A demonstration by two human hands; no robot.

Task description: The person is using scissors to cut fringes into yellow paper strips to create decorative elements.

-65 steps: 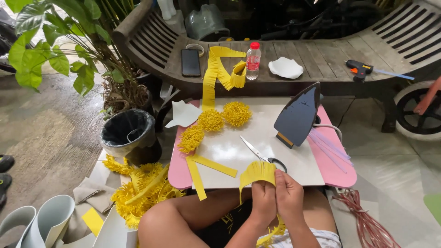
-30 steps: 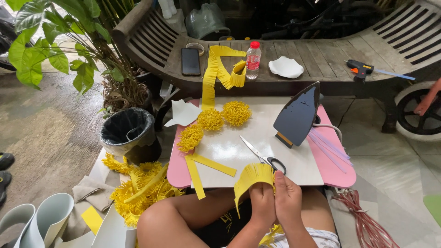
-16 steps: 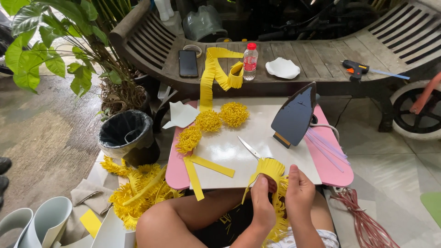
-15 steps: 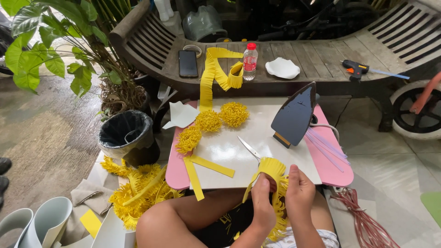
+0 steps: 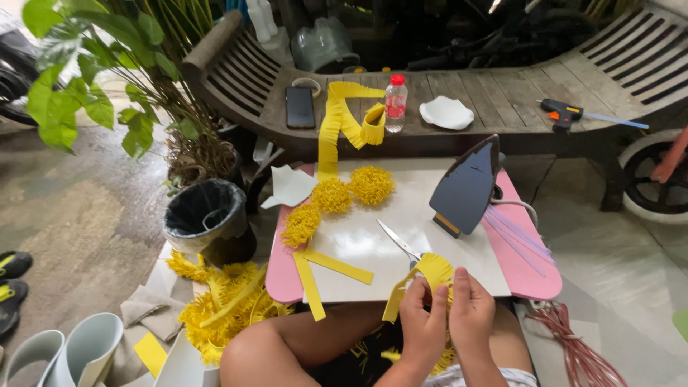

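A fringed yellow paper strip (image 5: 432,271) is pinched by the closed left hand (image 5: 423,324) and right hand (image 5: 471,315) above the white counter (image 5: 401,215). Light, limp, tearable material; its uncut edge is probably best gripped.

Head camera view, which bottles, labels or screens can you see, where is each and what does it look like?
Phone: flat on the wooden bench, dark rectangular screen, blank.
Plastic bottle: upright on the bench right of the phone, clear, red cap, red label band.
No signs or other packages are clear enough to tell.

board centre (image 5: 401,215) free | scissors (image 5: 399,242), iron (image 5: 467,188) block right
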